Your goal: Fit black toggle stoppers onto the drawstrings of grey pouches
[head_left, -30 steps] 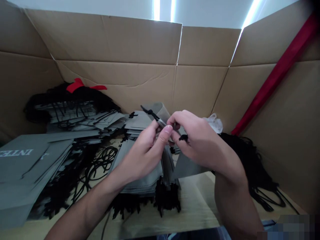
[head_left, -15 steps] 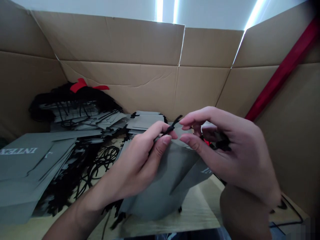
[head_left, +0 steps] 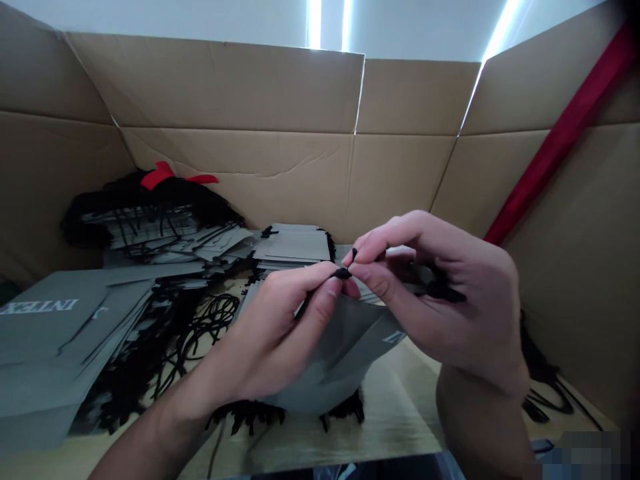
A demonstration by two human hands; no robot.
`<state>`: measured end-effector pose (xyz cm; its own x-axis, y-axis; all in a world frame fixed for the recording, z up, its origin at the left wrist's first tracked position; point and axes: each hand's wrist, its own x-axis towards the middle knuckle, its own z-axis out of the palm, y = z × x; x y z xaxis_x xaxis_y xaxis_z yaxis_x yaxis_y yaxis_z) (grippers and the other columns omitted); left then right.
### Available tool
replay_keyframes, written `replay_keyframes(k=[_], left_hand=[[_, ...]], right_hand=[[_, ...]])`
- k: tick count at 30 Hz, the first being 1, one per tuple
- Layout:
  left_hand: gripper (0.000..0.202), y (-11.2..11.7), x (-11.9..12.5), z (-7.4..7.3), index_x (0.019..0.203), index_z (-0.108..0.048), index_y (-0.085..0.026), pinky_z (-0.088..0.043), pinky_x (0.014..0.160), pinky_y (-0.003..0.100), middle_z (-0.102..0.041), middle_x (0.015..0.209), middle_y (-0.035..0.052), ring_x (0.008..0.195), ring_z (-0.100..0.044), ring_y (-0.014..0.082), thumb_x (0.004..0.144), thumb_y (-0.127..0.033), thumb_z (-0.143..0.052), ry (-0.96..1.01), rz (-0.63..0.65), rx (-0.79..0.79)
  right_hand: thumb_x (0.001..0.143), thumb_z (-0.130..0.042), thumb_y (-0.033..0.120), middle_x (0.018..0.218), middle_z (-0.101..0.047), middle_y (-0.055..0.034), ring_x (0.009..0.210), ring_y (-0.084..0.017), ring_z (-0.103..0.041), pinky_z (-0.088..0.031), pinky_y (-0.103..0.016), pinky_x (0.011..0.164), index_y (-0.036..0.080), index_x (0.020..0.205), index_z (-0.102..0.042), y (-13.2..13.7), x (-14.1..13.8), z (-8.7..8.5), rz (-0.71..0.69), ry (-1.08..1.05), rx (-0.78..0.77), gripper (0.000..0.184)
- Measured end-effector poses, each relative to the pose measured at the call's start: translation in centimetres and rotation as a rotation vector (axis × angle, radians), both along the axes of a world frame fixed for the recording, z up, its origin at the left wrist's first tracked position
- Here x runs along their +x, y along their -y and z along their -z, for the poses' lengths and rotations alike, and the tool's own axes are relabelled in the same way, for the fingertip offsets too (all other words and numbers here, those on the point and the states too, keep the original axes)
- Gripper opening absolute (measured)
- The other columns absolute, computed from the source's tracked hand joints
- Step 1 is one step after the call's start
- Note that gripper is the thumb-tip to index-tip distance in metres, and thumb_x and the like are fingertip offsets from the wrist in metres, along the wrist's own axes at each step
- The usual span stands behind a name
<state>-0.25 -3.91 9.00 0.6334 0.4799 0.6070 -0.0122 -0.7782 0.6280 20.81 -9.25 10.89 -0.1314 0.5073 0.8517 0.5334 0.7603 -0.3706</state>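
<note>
A knotted black cord (head_left: pixel 342 273) is pinched between the thumb and index finger of my left hand (head_left: pixel 285 327). The thumb and index finger of my right hand (head_left: pixel 435 287) close on the short end of the same cord, just beyond the knot. Something black (head_left: pixel 445 291), too hidden to name, is tucked in my right palm. Below my hands stands a grey paper bag (head_left: pixel 345 353) with white lettering at its right side. My fingers cover its upper edge, so how the cord joins it is hidden.
Flat grey bags (head_left: pixel 45 333) lie stacked at left, near loose black cords (head_left: pixel 210 327). Behind them is a pile of black cords (head_left: pixel 150 193) with red strips. Another grey stack (head_left: pixel 293 243) stands at centre back. Cardboard walls (head_left: pixel 240 87) surround the wooden table (head_left: pixel 400 413).
My right hand has moved left to the cord, and its fingertips have closed on the end that stuck out free. My left hand keeps its pinch at the knot.
</note>
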Motion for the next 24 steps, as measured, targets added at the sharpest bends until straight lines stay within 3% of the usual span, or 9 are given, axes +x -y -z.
replay_keyframes(k=[2,6,12,16,20,24], left_hand=[[0.012,0.1,0.3,0.2,0.122,-0.073,-0.022,-0.058,0.083,0.023,-0.075,0.102,-0.0008,0.089,-0.070,0.0103,0.113,-0.023,-0.065,0.144,-0.045,-0.010],[0.018,0.3,0.7,0.6,0.118,-0.075,-0.019,-0.064,0.087,0.020,-0.078,0.110,0.0016,0.096,-0.077,0.0109,0.102,-0.013,-0.079,0.349,-0.084,-0.001],[0.015,0.5,0.6,0.5,0.107,-0.080,-0.021,-0.068,0.083,0.020,-0.081,0.099,-0.0007,0.086,-0.078,0.0095,0.096,-0.012,-0.086,0.405,-0.176,0.009],[0.013,0.6,0.5,0.4,0.105,-0.081,-0.022,-0.071,0.081,0.025,-0.083,0.098,0.0008,0.084,-0.079,0.0132,0.096,-0.022,-0.090,0.391,-0.265,0.015],[0.009,0.7,0.3,0.4,0.103,-0.083,-0.023,-0.072,0.076,0.029,-0.085,0.096,0.0014,0.082,-0.080,0.0160,0.098,-0.027,-0.089,0.368,-0.303,0.087],[0.007,0.4,-0.2,0.1,0.101,-0.082,-0.026,-0.069,0.071,0.025,-0.086,0.093,-0.0035,0.076,-0.079,0.0125,0.100,-0.020,-0.085,0.311,-0.306,0.190]], right_hand=[[0.101,-0.080,0.016,0.096,-0.081,-0.0007,0.080,-0.016,-0.073,-0.058,-0.030,0.067,0.024,0.098,-0.076,-0.1,-0.1,0.0,0.039,0.004,0.041,0.009],[0.100,-0.082,0.017,0.094,-0.080,0.0006,0.077,-0.014,-0.071,-0.057,-0.029,0.066,0.024,0.096,-0.076,-0.3,-0.2,0.0,0.054,0.004,0.064,0.010],[0.095,-0.085,0.017,0.099,-0.077,-0.0002,0.081,-0.016,-0.069,-0.057,-0.033,0.069,0.026,0.099,-0.075,0.4,-0.4,-0.3,0.135,0.059,0.122,0.014],[0.099,-0.078,0.017,0.098,-0.079,-0.0003,0.079,-0.019,-0.069,-0.059,-0.037,0.074,0.029,0.106,-0.074,1.1,-0.7,-0.3,0.120,0.159,0.052,0.014],[0.102,-0.069,0.016,0.101,-0.081,-0.0020,0.087,-0.022,-0.074,-0.062,-0.040,0.080,0.030,0.107,-0.072,1.3,-1.1,-0.2,0.149,0.182,0.019,0.015],[0.099,-0.070,0.013,0.097,-0.080,-0.0010,0.087,-0.021,-0.074,-0.062,-0.039,0.082,0.029,0.105,-0.071,1.4,-1.1,-0.2,0.155,0.180,0.023,0.017]])
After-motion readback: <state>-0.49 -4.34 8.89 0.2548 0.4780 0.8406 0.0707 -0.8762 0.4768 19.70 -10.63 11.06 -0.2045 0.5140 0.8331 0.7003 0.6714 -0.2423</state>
